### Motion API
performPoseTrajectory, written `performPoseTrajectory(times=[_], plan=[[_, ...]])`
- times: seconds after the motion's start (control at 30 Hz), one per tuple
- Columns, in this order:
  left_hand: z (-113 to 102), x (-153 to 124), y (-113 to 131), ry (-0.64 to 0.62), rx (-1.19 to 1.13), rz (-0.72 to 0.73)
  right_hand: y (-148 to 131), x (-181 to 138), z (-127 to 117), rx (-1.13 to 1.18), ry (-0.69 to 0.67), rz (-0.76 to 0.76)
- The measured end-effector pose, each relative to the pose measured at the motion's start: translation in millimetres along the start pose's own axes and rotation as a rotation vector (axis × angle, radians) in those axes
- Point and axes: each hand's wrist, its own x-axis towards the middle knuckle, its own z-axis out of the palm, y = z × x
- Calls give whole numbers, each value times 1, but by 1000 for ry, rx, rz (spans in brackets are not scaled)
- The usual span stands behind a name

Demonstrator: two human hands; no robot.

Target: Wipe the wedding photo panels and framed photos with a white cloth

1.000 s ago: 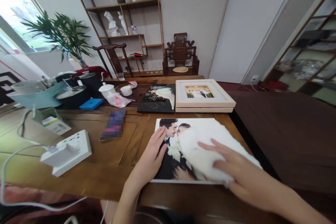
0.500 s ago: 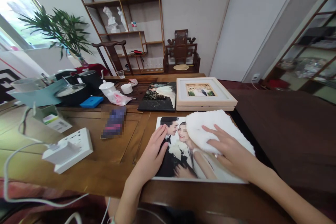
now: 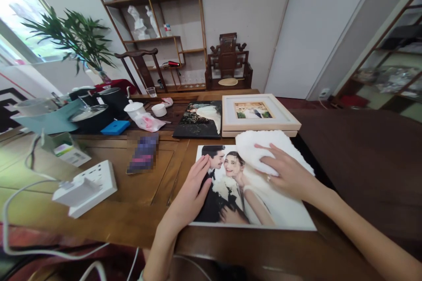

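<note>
A large wedding photo print [image 3: 263, 206] lies flat at the near edge of the wooden table [image 3: 138, 193]. My left hand [image 3: 189, 195] rests on the print's left side, fingers stretched flat, pinning it down. My right hand [image 3: 285, 171] presses a white fluffy cloth [image 3: 253, 149] onto the print's upper right part, fingers spread over the cloth. A ring shows on one finger.
Behind the print lie a dark photo [image 3: 199, 118] and a white framed photo [image 3: 257, 114]. To the left are a phone [image 3: 143, 153], a white power strip [image 3: 87, 186] with cables, a teapot [image 3: 133, 109], cups, pots and a plant [image 3: 72, 39]. Shelves stand at the back.
My right hand has slid the white cloth from the print's near right part up toward its far right corner, uncovering more of the picture. My left hand has stayed in place.
</note>
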Motion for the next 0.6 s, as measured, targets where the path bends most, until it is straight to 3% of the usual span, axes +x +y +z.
performPoseTrajectory(times=[0.13,0.43,0.5,0.6], plan=[[2,0,0,7,3,-23,-10,4,2,-93,-26,-27],[4,0,-1,29,5,-5,-96,-56,-13,27,-236,-258],[3,-1,-1,20,-1,-3,-98,-58,-17,41,-261,-266],[2,-1,0,9,-1,-2,-81,-49,-20,65,-237,-163]])
